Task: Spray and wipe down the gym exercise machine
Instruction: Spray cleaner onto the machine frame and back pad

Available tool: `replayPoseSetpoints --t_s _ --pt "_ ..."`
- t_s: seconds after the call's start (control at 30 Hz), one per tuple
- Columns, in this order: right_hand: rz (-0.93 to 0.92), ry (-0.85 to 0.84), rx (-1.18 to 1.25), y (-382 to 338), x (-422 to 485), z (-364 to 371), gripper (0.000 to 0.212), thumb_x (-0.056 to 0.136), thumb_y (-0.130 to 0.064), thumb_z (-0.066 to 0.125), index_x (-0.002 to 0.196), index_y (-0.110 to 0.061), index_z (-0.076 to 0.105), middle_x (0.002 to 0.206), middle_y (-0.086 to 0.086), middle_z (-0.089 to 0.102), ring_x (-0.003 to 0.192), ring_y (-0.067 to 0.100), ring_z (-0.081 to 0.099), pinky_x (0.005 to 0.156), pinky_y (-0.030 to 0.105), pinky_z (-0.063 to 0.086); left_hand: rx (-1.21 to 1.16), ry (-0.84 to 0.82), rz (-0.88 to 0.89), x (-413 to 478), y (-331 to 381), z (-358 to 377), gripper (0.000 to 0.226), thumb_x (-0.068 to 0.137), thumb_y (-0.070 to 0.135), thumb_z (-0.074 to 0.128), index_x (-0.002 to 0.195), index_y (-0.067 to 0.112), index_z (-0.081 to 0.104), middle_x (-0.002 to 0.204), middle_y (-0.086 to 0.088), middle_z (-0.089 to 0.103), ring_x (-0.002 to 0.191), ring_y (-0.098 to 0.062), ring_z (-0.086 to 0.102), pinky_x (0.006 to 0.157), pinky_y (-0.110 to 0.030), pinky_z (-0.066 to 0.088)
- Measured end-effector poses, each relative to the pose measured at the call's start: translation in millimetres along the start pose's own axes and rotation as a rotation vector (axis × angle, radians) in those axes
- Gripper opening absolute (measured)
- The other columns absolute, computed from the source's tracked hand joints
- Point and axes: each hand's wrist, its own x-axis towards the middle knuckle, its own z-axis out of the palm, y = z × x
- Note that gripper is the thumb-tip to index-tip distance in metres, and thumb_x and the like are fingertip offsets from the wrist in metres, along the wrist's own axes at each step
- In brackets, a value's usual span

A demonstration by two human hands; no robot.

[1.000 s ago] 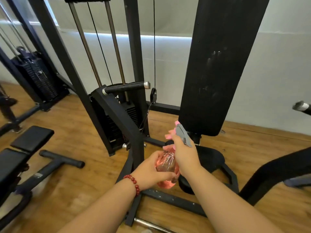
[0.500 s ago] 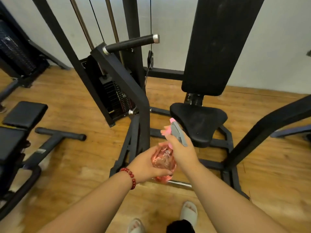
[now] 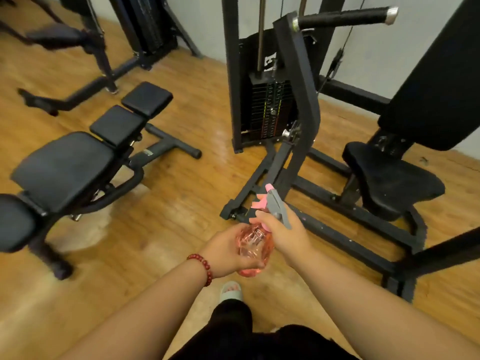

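The person's grip has not changed since half a second ago. The left hand [image 3: 224, 252] cups the pink body of the spray bottle [image 3: 253, 249] from the left with its fingers curled around it. The right hand [image 3: 287, 233] is wrapped around the neck just under the grey spray head [image 3: 277, 207], and its fingertips lie near the pink trigger; whether the trigger is pulled cannot be told. The bottle sits between the two hands as before, in front of the person's body and above the wooden floor [image 3: 176, 203], with its nozzle aimed at the lower frame of the exercise machine [image 3: 298, 105]. What differs is the view, which has swung to the left. The machine's seat [image 3: 392, 180] was just beyond the bottle and now lies well off to the right, and the back pad [image 3: 436, 94] is cut off by the right edge. The weight stack [image 3: 270, 107] and the handle grip [image 3: 342, 15] now stand above the hands. The black bench [image 3: 65, 167] on the left shows far more of its pads. A red bead bracelet [image 3: 204, 263] remains on the left wrist, and only one slippered foot [image 3: 231, 289] now shows below the bottle.
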Motion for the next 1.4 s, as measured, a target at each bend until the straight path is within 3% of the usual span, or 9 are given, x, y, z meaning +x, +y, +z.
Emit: replayPoseSetpoints --t_s 0.23,0.37,0.47,0.6,0.77,0.87,0.97,1.13,1.4 --pt "-0.02 -0.235 -0.062 25 -45 18 0.031 0.086 -0.011 0.071 0.11 -0.031 0.07 0.099 -0.018 0.072 0.092 -0.001 0.066 0.083 0.025 0.052 -0.13 0.262 -0.094 -81 -22 52 0.076 0.068 0.029 0.089 0.128 0.04 0.044 0.102 0.03 0.057 0.087 0.025 0.051 0.078 -0.001 0.043" --pt "-0.029 -0.424 -0.146 47 -79 28 0.025 0.086 -0.016 0.072 0.108 -0.029 0.07 0.108 -0.023 0.067 0.098 -0.004 0.063 0.096 0.036 0.052 -0.208 0.353 -0.162 -129 -38 87 0.085 0.067 0.034 0.088 0.138 0.035 0.042 0.11 0.024 0.058 0.099 0.011 0.055 0.09 -0.01 0.043" --pt "0.011 -0.538 -0.182 59 -108 47 0.036 0.08 -0.022 0.078 0.113 -0.03 0.068 0.113 -0.005 0.069 0.1 0.008 0.066 0.095 0.042 0.053 -0.268 0.444 -0.233 -171 -55 107 0.088 0.065 0.036 0.089 0.139 0.035 0.042 0.119 0.019 0.059 0.109 0.001 0.057 0.094 -0.015 0.045" --pt "-0.012 -0.76 -0.271 74 -150 83 0.055 0.069 -0.03 0.08 0.121 -0.031 0.064 0.108 0.02 0.064 0.097 0.031 0.066 0.095 0.044 0.053 -0.353 0.603 -0.302 -233 -78 129 0.075 0.07 0.025 0.087 0.124 0.041 0.039 0.103 0.033 0.049 0.09 0.019 0.05 0.075 0.006 0.034" --pt "0.009 -0.996 -0.335 92 -213 142 0.041 0.07 -0.028 0.079 0.109 -0.028 0.067 0.081 -0.001 0.052 0.076 0.008 0.056 0.086 0.033 0.052 -0.47 0.775 -0.381 -315 -118 154 0.08 0.067 0.029 0.089 0.135 0.033 0.046 0.118 0.02 0.06 0.108 0.005 0.058 0.096 -0.014 0.044" --pt "0.045 -1.104 -0.373 110 -260 185 0.059 0.068 -0.029 0.076 0.121 -0.011 0.059 0.084 0.005 0.047 0.081 0.015 0.052 0.084 0.033 0.049 -0.537 0.868 -0.433 -369 -147 168 0.076 0.067 0.03 0.089 0.129 0.038 0.046 0.108 0.029 0.057 0.091 0.025 0.052 0.087 -0.004 0.043" --pt "0.018 -1.182 -0.39 128 -314 229 0.048 0.069 -0.025 0.075 0.115 -0.03 0.065 0.085 0.019 0.049 0.084 0.019 0.055 0.083 0.035 0.05 -0.558 0.95 -0.465 -429 -179 181 0.07 0.069 0.028 0.088 0.125 0.037 0.046 0.101 0.031 0.054 0.082 0.031 0.048 0.072 0.005 0.038" --pt "0.016 -1.301 -0.445 167 -399 289 0.065 0.069 -0.022 0.077 0.13 -0.027 0.056 0.107 0.023 0.061 0.107 0.036 0.064 0.097 0.05 0.051 -0.573 1.022 -0.538 -523 -230 207 0.072 0.065 0.036 0.089 0.126 0.035 0.05 0.11 0.02 0.062 0.098 0.006 0.059 0.085 -0.012 0.048" --pt "0.077 -1.457 -0.459 211 -486 371 0.058 0.075 -0.005 0.071 0.129 -0.018 0.054 0.108 0.008 0.066 0.106 0.021 0.068 0.093 0.041 0.054 -0.66 1.109 -0.588 -623 -296 228 0.076 0.063 0.041 0.088 0.128 0.035 0.05 0.115 0.02 0.061 0.107 -0.001 0.059 0.094 -0.025 0.05"
